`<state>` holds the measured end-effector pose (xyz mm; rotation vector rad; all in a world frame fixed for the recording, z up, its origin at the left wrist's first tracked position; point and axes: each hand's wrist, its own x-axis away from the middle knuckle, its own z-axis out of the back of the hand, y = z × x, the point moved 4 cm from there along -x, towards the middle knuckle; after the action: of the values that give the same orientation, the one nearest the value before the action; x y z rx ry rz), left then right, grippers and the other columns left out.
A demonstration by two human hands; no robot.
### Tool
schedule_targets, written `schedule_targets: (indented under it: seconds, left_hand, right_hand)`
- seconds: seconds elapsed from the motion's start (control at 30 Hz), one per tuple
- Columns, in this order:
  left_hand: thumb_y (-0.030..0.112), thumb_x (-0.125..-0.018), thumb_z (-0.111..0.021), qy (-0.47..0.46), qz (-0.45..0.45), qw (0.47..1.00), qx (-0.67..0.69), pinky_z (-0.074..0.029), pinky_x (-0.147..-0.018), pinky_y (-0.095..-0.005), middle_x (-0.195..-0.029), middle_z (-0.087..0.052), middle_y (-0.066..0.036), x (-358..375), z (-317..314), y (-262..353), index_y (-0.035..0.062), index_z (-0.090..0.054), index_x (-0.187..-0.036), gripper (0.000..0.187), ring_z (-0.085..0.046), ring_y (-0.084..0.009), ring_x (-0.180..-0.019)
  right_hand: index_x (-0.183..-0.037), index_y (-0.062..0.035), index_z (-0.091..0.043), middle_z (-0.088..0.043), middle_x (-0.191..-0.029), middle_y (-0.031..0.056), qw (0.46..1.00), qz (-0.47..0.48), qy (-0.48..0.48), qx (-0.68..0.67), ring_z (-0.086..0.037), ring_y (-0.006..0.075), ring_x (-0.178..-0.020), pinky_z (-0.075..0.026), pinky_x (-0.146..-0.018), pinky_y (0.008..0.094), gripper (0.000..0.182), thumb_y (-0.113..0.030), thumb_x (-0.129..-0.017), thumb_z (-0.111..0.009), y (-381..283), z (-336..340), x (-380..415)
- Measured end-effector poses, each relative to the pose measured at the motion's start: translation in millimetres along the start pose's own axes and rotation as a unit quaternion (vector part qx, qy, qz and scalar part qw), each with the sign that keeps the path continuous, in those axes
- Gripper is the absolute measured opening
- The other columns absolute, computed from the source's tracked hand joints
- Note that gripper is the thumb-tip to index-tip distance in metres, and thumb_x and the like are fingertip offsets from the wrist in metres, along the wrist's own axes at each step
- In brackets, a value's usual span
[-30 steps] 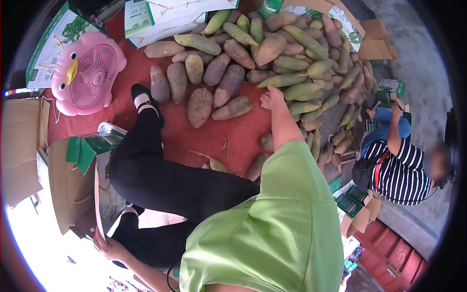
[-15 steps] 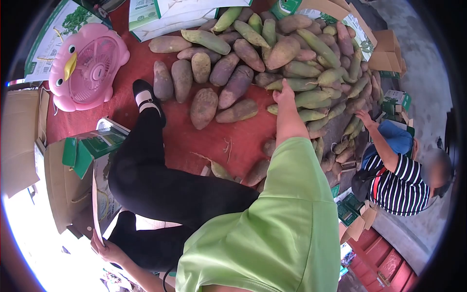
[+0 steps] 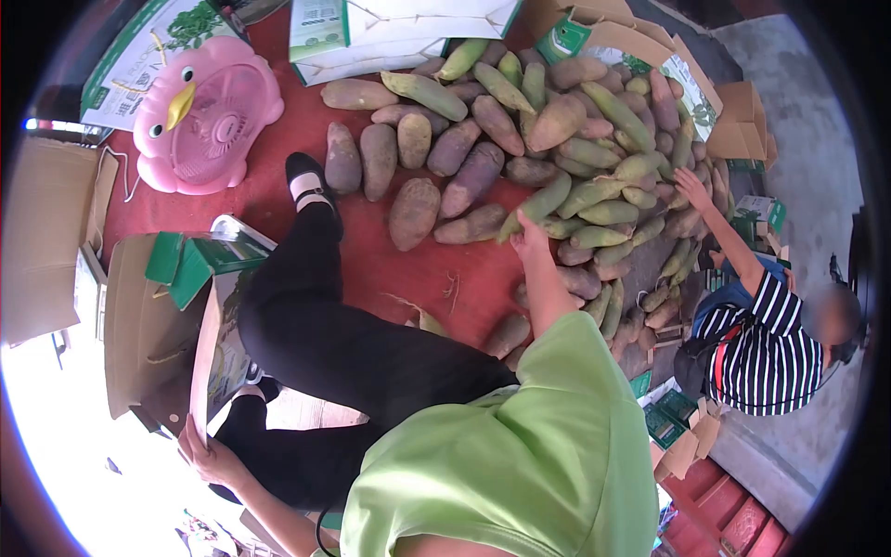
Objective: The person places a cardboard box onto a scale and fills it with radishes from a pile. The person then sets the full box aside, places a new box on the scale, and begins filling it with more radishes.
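My right hand (image 3: 530, 239) is closed on the near end of a long green radish (image 3: 541, 204) at the edge of the heap. Around it lie more green radishes (image 3: 608, 213) and thick purplish-brown roots (image 3: 473, 176), some set apart on the red mat. At the lower left, my left hand (image 3: 212, 457) grips the edge of an open cardboard box (image 3: 139, 334) with green printed flaps, beside my leg. Its inside is mostly hidden from view.
A pink bird-faced fan (image 3: 209, 121) stands at the upper left. White cartons (image 3: 408, 32) line the back of the red mat (image 3: 399, 278). At the right, another person in a striped shirt (image 3: 766, 357) reaches a hand (image 3: 694, 188) onto the heap.
My right hand has drawn a green radish toward me, off the heap's edge. My left hand stays on the box edge. The other person's hand has reached farther up the heap.
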<state>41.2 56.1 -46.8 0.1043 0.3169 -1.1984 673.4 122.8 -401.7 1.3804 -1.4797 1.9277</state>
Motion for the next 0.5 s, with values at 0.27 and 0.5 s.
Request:
schedule_targets:
  seconds: [0.27,0.5]
  left_hand:
    - [-0.007,-0.066,-0.053,0.033,0.015,0.996,0.078,-0.048,-0.077,-0.0367,-0.094,-0.062,-0.008,0.9,1.7,5.0,0.0105,-0.067,-0.101,0.042,-0.060,-0.0290,-0.087]
    - [-0.003,-0.066,-0.057,0.049,-0.017,0.998,0.033,-0.047,-0.079,-0.0358,-0.094,-0.063,0.000,-1.9,15.0,10.8,0.0134,-0.068,-0.099,0.038,-0.059,-0.0236,-0.089]
  right_hand:
    - [-0.107,-0.0101,-0.055,-0.060,-0.095,0.0003,0.971,0.063,-0.108,0.206,-0.058,0.0135,-0.077,-0.046,-0.061,0.0288,0.030,-0.013,-0.080,-0.068,4.3,-4.7,72.0]
    - [-0.115,-0.0037,-0.054,-0.059,-0.105,0.0040,0.845,0.264,-0.291,0.363,-0.056,0.0135,-0.092,-0.044,-0.080,0.0295,0.040,-0.007,-0.077,-0.067,-40.4,-98.4,146.4]
